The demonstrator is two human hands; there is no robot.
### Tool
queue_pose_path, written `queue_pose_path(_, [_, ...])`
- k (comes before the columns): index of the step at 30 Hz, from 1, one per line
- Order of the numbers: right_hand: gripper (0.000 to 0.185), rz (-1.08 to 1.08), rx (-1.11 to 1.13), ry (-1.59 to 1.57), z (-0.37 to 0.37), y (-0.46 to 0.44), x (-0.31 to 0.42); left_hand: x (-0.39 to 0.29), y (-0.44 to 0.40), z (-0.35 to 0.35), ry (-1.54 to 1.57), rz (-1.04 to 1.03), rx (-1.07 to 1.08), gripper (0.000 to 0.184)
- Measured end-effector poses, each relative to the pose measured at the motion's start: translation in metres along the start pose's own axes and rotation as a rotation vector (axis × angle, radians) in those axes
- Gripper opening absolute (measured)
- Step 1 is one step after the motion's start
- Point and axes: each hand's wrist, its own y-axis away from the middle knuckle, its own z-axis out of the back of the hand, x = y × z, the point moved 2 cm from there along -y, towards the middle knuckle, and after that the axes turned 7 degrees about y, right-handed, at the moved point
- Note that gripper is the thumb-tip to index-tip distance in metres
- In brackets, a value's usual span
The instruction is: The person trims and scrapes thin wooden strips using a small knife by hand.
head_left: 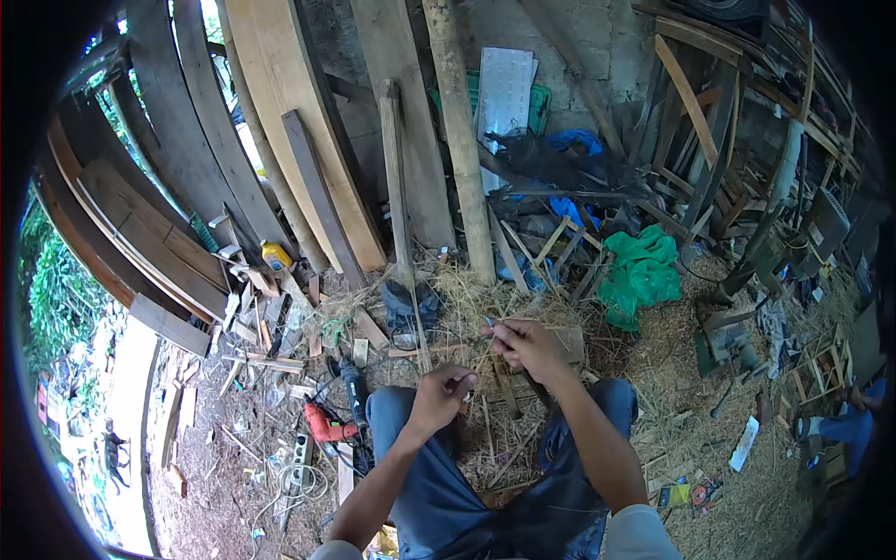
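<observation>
My left hand (442, 399) is above my left knee, its fingers curled in with thumb and forefinger close together. A thin pale strip (420, 331) runs up and away from beside its knuckles; whether the fingers grip it I cannot tell. To the right and slightly farther forward, my right hand (528, 349) is closed in a pinch. A small bluish tip (490, 322) shows at its fingertips, too small to name. The two hands are apart, over straw and wood scraps between my knees.
A red power tool (329, 424) and a dark one (352, 387) lie left of my knee, near a power strip (301, 455). Planks (289, 112) lean on the wall ahead. A green plastic bag (639, 275) lies at right. Another person's leg (840, 427) is at far right.
</observation>
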Motion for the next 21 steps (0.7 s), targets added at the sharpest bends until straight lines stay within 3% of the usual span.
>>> queue_pose_path(5, [0.028,-0.035,0.054,0.031,0.016,-0.008,-0.007,-0.002,0.002,0.002,0.051,0.007,0.025,0.010])
queue_pose_path(7, [0.025,-0.016,-0.147,0.051,0.032,-0.012,0.002,-0.006,0.008,0.004,0.110,0.052,0.044,0.010])
queue_pose_path(11, [0.027,0.037,-0.110,0.045,0.052,-0.017,0.002,-0.002,0.009,0.003,0.128,0.050,0.062,0.009])
queue_pose_path(14, [0.028,0.025,-0.308,0.040,0.089,-0.019,0.002,-0.020,0.015,0.011,0.104,0.107,0.141,0.010])
queue_pose_path(16, [0.028,0.294,-0.522,-0.077,0.123,-0.017,0.016,-0.017,0.023,0.015,0.154,0.127,0.093,0.010])
queue_pose_path(19, [0.033,0.121,-0.443,0.037,0.104,-0.006,0.012,-0.016,0.020,0.022,0.122,0.084,0.022,0.008])
queue_pose_path(21, [0.031,0.078,-0.253,0.051,0.062,0.007,0.012,-0.019,0.015,0.018,0.056,0.025,0.013,0.006])
